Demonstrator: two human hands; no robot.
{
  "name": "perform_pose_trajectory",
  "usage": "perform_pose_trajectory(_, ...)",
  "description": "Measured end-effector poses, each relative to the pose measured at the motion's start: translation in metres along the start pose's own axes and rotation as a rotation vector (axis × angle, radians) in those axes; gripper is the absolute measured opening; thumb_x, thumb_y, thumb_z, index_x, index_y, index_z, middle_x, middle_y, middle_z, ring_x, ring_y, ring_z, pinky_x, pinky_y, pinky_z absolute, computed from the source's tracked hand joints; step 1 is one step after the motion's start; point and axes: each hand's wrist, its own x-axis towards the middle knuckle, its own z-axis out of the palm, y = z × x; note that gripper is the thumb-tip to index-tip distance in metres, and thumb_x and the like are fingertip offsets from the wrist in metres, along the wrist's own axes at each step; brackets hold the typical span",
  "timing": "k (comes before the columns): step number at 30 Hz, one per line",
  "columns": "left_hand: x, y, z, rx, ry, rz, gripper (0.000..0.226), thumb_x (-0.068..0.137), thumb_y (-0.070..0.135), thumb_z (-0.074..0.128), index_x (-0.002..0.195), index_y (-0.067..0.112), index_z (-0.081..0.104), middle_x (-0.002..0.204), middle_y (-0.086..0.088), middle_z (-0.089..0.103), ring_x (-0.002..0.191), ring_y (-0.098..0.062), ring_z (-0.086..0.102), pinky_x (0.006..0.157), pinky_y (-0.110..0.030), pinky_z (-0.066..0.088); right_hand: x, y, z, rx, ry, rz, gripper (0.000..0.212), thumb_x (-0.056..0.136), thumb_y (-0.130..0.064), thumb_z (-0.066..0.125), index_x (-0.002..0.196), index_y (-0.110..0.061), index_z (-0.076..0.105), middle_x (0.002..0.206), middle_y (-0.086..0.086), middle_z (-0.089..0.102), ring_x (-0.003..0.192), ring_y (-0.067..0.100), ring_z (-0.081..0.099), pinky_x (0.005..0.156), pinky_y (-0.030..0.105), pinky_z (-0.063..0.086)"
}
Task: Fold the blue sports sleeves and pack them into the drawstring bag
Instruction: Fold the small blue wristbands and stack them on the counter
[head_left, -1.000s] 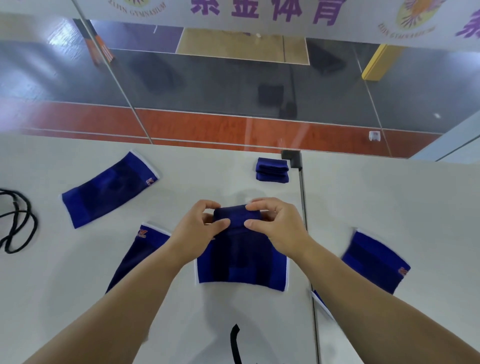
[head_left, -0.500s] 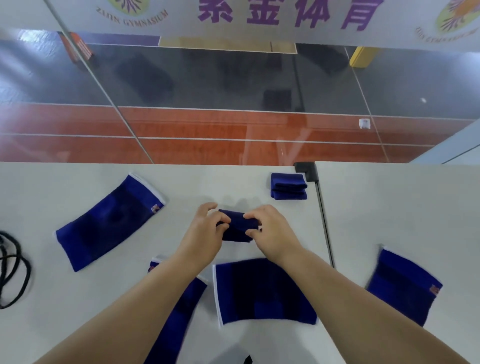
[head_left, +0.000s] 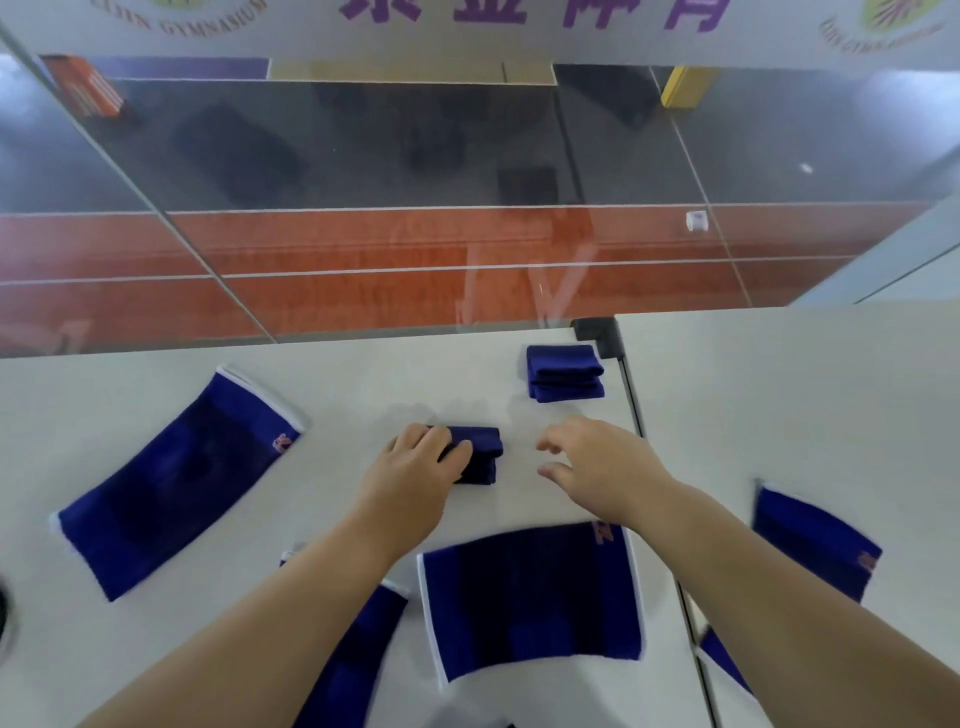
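While your left hand (head_left: 415, 467) pins the folded sleeve (head_left: 475, 454) under its fingers, your right hand (head_left: 597, 467), nearer the stack (head_left: 565, 371) beyond, hovers released.

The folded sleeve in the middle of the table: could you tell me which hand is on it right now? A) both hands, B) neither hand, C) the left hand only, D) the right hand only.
C: the left hand rests on the folded sleeve, while the right hand hovers open beside it, apart from the cloth.
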Motion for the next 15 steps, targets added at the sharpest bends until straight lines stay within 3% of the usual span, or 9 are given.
perform_pose_trajectory(4, 0.020, 0.006, -0.004, 0.084, 0.007, -0.006, 0.041, 0.048, -0.004, 0.081, 0.087, 0.004, 0.072, 0.072, -0.011, 0.063, 0.061, -0.029, 0.061, 0.054, -0.032, 0.054, 0.002, 0.008, -0.004, -0.003, 0.008, 0.035, 0.034, 0.094, -0.039, 0.050, 0.125, -0.026, 0.055, 0.125, -0.007, 0.058, 0.109, 0.016, 0.057, 0.086, 0.031, 0.046)
perform_pose_trajectory(8, 0.052, 0.006, -0.005, 0.093, 0.026, -0.054, 0.030, 0.046, -0.008, 0.078, 0.070, 0.004, 0.064, 0.073, -0.010, 0.062, 0.065, -0.029, 0.063, 0.056, -0.032, 0.054, 0.006, 0.014, -0.006, 0.003, -0.008, 0.074, 0.035, 0.093, -0.040, 0.051, 0.125, -0.027, 0.054, 0.126, -0.007, 0.058, 0.109, 0.016, 0.057, 0.090, 0.033, 0.048)
perform_pose_trajectory(15, 0.076, 0.001, -0.005, 0.117, -0.047, -0.057, 0.034, 0.040, -0.001, 0.082, 0.067, 0.010, 0.066, 0.070, -0.006, 0.063, 0.058, -0.026, 0.061, 0.051, -0.028, 0.052, 0.006, 0.022, -0.011, -0.009, -0.009, 0.112, 0.035, 0.092, -0.041, 0.051, 0.125, -0.027, 0.053, 0.124, -0.008, 0.057, 0.106, 0.016, 0.058, 0.087, 0.031, 0.047)
